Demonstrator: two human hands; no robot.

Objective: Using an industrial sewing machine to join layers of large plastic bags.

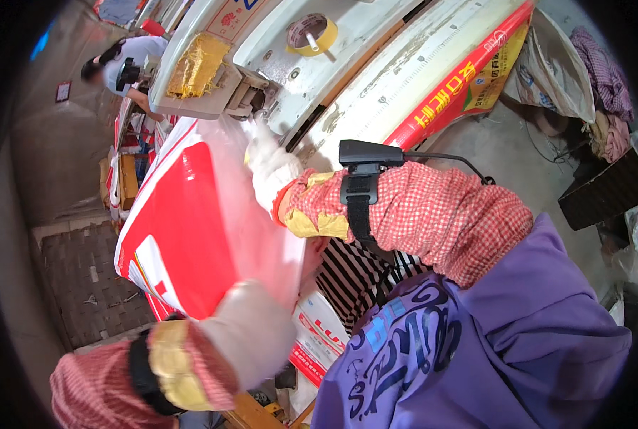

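The person holds a red and white plastic bag (pixel 183 222) up against a white machine (pixel 347 43), one gloved hand at each end so the sheet stays taut. The left hand (pixel 251 336) grips the bag's near lower edge; the right hand (pixel 269 168) pinches its top edge just beside the machine's metal head (pixel 244 93), apparently to guide that edge in. A yellow tape roll (pixel 310 34) sits on a peg above.

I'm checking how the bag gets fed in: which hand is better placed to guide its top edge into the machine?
Probably the right hand: its white glove grips the top of the red and white bag right beside the machine head. The left hand supports the bag's lower edge, far from it.
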